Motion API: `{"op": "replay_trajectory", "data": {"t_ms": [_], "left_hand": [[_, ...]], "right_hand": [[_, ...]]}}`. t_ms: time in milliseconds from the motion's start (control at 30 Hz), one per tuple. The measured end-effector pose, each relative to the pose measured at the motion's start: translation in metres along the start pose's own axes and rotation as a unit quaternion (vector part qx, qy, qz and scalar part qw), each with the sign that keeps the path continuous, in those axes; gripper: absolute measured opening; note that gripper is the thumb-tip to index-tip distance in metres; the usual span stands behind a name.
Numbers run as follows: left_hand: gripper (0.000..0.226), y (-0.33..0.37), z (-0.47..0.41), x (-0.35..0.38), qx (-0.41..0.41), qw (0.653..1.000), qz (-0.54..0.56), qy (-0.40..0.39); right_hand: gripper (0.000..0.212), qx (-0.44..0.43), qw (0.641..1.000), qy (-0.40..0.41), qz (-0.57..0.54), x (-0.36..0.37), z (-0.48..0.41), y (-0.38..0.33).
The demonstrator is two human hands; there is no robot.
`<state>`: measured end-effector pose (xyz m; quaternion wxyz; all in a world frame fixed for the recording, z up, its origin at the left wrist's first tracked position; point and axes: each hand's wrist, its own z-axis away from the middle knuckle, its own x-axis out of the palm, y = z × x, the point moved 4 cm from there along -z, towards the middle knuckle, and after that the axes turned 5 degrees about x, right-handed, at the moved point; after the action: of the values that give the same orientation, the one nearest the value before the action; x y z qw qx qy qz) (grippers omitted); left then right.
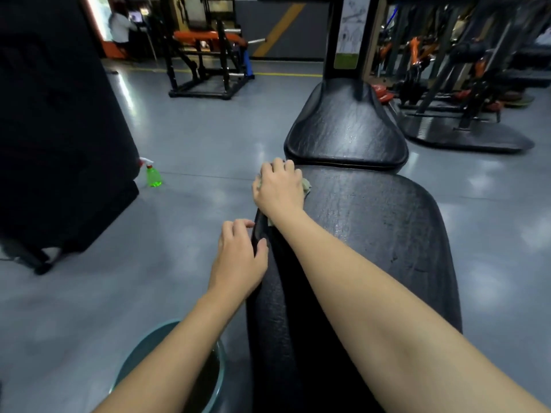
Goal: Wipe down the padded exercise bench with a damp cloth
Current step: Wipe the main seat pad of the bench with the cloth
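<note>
A long black padded bench [372,234] runs away from me, with a separate black seat pad [346,129] beyond it. My right hand [278,186] lies on the bench's far left corner, pressing a pale grey-green cloth [306,185] onto the pad; only the cloth's edges show around the hand. My left hand [238,260] grips the bench's left edge nearer to me, thumb on top and fingers curled over the side. The pad's surface looks shiny and wet in patches.
A teal basin [217,368] stands on the grey floor under my left arm. A green spray bottle [153,175] sits on the floor to the left, beside a large black machine [59,129]. Gym frames stand behind and right; a person stands far back left.
</note>
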<state>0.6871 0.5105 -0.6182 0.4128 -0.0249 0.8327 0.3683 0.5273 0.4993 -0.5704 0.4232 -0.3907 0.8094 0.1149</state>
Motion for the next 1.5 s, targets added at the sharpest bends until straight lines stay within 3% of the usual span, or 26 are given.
{"op": "replay_trajectory", "data": {"t_ms": [133, 233, 433, 600, 700, 833, 967, 1233, 1300, 1500], "left_hand": [[0.043, -0.002, 0.002, 0.009, 0.016, 0.998, -0.064, -0.01], [0.044, 0.005, -0.003, 0.013, -0.026, 0.999, -0.019, -0.009], [0.044, 0.018, -0.01, 0.025, -0.076, 0.997, -0.017, 0.014], [0.043, 0.022, -0.015, 0.035, -0.067, 0.996, -0.035, 0.051], [0.042, 0.019, -0.016, 0.038, -0.057, 0.996, -0.027, 0.056], [0.041, 0.018, -0.015, 0.038, -0.042, 0.996, -0.022, 0.071], [0.04, 0.016, -0.014, 0.039, -0.033, 0.995, -0.026, 0.088], [0.036, 0.017, -0.017, 0.041, -0.017, 0.991, -0.066, 0.114], [0.036, 0.016, -0.017, 0.041, -0.02, 0.99, -0.074, 0.115], [0.037, 0.015, -0.017, 0.042, -0.016, 0.989, -0.089, 0.117]], "right_hand": [[0.025, -0.037, 0.999, 0.007, 0.013, 0.006, -0.006, 0.007], [0.028, -0.05, 0.997, 0.026, 0.043, -0.002, -0.011, 0.038], [0.03, 0.093, 0.991, 0.054, 0.081, -0.035, 0.002, 0.162], [0.032, 0.229, 0.969, 0.047, 0.084, -0.07, 0.044, 0.269], [0.036, 0.273, 0.96, 0.036, 0.059, -0.077, 0.052, 0.285], [0.034, 0.307, 0.947, 0.07, 0.065, -0.071, 0.048, 0.256], [0.028, 0.223, 0.972, 0.077, -0.01, -0.048, 0.027, 0.182], [0.028, -0.014, 0.997, -0.057, -0.048, 0.002, -0.031, 0.035], [0.026, -0.072, 0.993, -0.073, -0.056, 0.009, -0.032, 0.029], [0.021, -0.137, 0.982, -0.028, -0.127, 0.006, -0.019, 0.061]]}}
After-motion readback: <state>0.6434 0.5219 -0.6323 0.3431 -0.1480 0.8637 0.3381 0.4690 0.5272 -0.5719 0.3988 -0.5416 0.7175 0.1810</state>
